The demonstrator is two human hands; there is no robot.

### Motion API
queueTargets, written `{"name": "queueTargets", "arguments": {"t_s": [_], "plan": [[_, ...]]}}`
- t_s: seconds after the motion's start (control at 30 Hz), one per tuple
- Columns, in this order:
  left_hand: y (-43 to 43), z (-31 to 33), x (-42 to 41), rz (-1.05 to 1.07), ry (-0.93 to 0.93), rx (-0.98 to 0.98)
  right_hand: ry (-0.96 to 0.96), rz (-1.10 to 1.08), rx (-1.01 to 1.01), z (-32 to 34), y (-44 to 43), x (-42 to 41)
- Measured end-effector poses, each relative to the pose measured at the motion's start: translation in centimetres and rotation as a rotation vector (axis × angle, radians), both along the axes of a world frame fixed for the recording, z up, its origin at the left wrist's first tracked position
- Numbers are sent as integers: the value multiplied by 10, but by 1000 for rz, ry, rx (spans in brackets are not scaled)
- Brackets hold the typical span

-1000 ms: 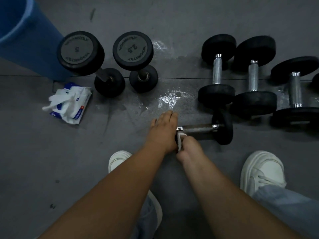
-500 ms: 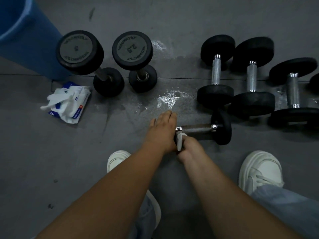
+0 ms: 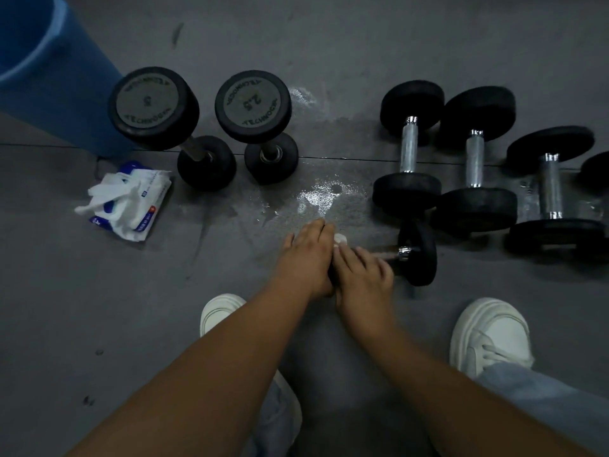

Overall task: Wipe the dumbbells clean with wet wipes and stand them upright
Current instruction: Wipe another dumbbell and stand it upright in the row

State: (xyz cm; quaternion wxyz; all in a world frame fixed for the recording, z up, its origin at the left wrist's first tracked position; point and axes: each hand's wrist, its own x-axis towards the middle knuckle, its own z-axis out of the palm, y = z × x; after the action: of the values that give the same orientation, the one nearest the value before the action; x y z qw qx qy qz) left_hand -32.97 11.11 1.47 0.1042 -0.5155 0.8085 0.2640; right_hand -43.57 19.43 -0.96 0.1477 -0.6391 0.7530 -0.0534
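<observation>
As I crouch over the grey rubber floor (image 3: pixel 99 308), the small black dumbbell with a metal bar (image 3: pixel 418 255) lies on its side right in front of me, its long axis running left to right across my view, its visible round head pointing right. My left hand (image 3: pixel 308 255) is closed over its left end, back up, fingers together and bent down over the head, which is hidden beneath them. My right hand (image 3: pixel 362 275) lies across the bar just beside the left one, and it is blurred. A bit of white wet wipe (image 3: pixel 340 239) peeks out at its fingertips. I cannot tell whether those fingers wrap the bar or only press on it. Just beyond this dumbbell is a shiny wet patch (image 3: pixel 319 196). Beyond it to the left, two black dumbbells stand upright, the grey-capped one marked 5 (image 3: pixel 153 108) and the grey-capped one marked 2.5 (image 3: pixel 253 105). Beyond it to the right, three black dumbbells with chrome handles (image 3: pixel 476 159) lie flat side by side, their axes pointing away from me, the nearest head almost touching it. Well to its left lies the white and blue pack of wet wipes (image 3: pixel 131 199), with a sheet pulled out, and beyond that the blue plastic bucket (image 3: pixel 49 70). My white shoes (image 3: pixel 491 338) sit on my side of it.
</observation>
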Motion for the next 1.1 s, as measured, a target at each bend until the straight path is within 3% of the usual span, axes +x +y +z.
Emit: {"name": "queueTargets", "arguments": {"t_s": [0.17, 0.37, 0.57, 0.63, 0.77, 0.93, 1.03, 1.1], "plan": [[1, 1, 1, -10, -3, -2, 21, 88, 203, -3, -37, -10], [-2, -3, 0, -27, -38, 9, -17, 81, 11, 8, -14, -12], [-1, -2, 0, -27, -49, -18, -265, -3, 211, 18, -72, -30], [-4, 0, 0, -25, -48, 4, -179, 41, 239, 22, -66, -29], [-5, 0, 0, -21, -38, 22, -13, 7, 131, 19, -53, -19], [-2, 1, 0, -19, -26, 18, -148, -86, 119, 3, -55, -10], [-3, 2, 0, -19, -22, 17, -130, -20, -31, 11, -36, -17], [-6, 2, 0, -17, -21, 22, -240, -13, -86, 11, -11, -18]]}}
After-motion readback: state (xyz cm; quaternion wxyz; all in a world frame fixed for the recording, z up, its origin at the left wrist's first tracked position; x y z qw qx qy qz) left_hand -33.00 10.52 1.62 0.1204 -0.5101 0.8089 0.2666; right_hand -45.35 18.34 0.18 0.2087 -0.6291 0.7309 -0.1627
